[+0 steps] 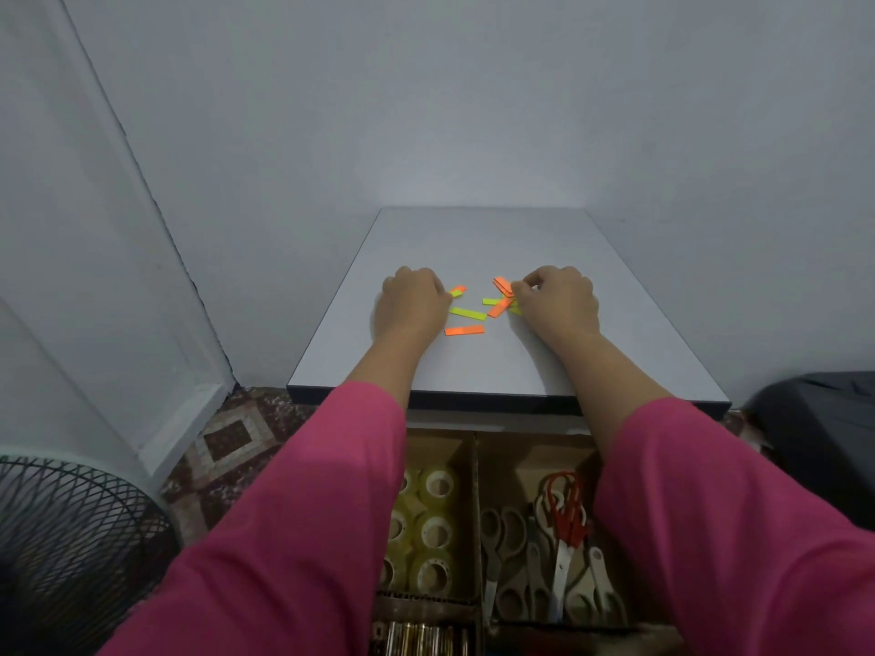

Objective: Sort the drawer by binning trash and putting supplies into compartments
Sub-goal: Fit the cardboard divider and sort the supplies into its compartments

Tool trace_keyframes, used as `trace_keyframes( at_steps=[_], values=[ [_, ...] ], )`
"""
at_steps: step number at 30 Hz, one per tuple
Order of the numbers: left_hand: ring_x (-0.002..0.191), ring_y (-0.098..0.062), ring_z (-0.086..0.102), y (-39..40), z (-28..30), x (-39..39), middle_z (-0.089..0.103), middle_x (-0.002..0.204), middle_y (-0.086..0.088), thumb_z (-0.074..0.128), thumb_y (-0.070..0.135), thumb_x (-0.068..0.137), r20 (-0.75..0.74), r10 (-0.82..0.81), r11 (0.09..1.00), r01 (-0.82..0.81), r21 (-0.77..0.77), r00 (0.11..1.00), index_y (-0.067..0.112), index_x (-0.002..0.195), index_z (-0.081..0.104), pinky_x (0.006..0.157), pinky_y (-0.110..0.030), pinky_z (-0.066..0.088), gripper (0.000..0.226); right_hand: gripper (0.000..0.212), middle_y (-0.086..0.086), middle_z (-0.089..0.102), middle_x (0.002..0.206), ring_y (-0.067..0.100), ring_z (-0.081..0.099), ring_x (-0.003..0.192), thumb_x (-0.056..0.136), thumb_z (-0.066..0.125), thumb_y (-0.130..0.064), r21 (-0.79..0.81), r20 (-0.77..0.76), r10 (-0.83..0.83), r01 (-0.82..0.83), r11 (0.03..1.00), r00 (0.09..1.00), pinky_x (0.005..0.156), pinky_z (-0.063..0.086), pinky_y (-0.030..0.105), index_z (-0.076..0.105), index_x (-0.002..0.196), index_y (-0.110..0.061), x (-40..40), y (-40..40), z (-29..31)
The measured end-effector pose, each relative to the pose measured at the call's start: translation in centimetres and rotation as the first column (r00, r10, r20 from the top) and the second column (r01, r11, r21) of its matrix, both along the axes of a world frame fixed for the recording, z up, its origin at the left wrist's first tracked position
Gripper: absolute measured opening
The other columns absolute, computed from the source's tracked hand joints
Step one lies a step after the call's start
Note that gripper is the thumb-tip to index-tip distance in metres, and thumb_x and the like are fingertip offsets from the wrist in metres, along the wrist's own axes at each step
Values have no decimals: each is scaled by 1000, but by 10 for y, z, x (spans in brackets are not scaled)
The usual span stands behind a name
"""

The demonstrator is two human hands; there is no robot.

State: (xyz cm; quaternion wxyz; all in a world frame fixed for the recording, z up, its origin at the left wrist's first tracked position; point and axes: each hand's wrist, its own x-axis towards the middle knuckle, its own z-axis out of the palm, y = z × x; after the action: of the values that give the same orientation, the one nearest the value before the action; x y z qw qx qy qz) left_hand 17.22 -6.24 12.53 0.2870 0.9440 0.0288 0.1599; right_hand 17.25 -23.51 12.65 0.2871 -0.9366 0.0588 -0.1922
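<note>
Now, notes at the tabletop (592, 352), drawer open below me:

R hand (556, 303): thumb + fingertips pinch a small stack of orange strips (503, 285); more strips cross under it at the knuckles.

L hand (413, 305): fingers curled under, knuckles up. Looks to rest on or pinch the strip pair (458, 290) at its tip, can't tell which.

Loose strips: yellow one (468, 313) and orange one (464, 330) lie flat betw. my hands, apart from both.

Drawer (476, 490): tape rolls (435, 530) in L compartment, scissors (563, 527) in R one, brass-coloured items (421, 639) nearest me, too cut off to name.

Bin (824, 447): dark, right of table, well apart from the strips.

Risk 1: strips thin + flat on a smooth top. Prob. hard to lift by an edge; may slide away instead of coming up.

Risk 2: stack in R pinch could fan out or shed a strip if I reach for another w/o squaring it.

Risk 3: sleeves (303, 513) hang over the drawer. Carrying strips back could drop one among scissors, wrong compartment.

Risk 4: no free strip compartment in view; arms hide part of the drawer.
</note>
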Motion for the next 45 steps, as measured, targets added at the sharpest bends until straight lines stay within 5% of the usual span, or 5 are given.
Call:
trace_keyframes(
  at_steps=[8,16,24,33,45],
  values=[
    [84,-17,60,4,-1,-3,63,85,8,60,22,86,46,-60,944,71,-323,997,20,85,65,76,-35,50,5,23,4,63,102,28,53,107,77,67,-51,-10,-77,15,-16,1000,997,89,46,41,71,82,-29,25,7,5],
    [90,-22,57,5,-3,0,61,91,3,51,14,84,21,-14,976,18,-217,1000,32,87,61,73,-34,50,21,19,-7,62,84,23,51,107,80,67,-43,66,-88,71,-66,996,994,91,39,37,62,67,-30,27,3,4],
    [112,-24,44,-2,-2,1,53,109,-6,57,33,93,44,-49,998,47,35,998,19,103,70,82,-35,45,22,21,-10,68,95,13,55,100,81,69,-45,154,-48,117,-109,982,992,91,30,35,57,92,-32,24,2,3],
    [110,-20,45,2,-2,0,57,104,1,63,28,88,30,-81,991,84,-102,996,26,83,64,89,-42,47,6,23,-13,59,82,12,58,90,82,72,-34,246,11,235,-231,942,972,94,46,39,67,103,-25,26,2,-2],
    [83,-17,60,4,0,-5,57,78,13,59,13,84,119,-107,902,146,-406,987,30,88,61,83,-41,53,18,37,-2,61,99,8,57,80,82,71,-9,436,255,279,-368,821,926,59,46,7,62,116,-20,-8,7,8]
  ],
)
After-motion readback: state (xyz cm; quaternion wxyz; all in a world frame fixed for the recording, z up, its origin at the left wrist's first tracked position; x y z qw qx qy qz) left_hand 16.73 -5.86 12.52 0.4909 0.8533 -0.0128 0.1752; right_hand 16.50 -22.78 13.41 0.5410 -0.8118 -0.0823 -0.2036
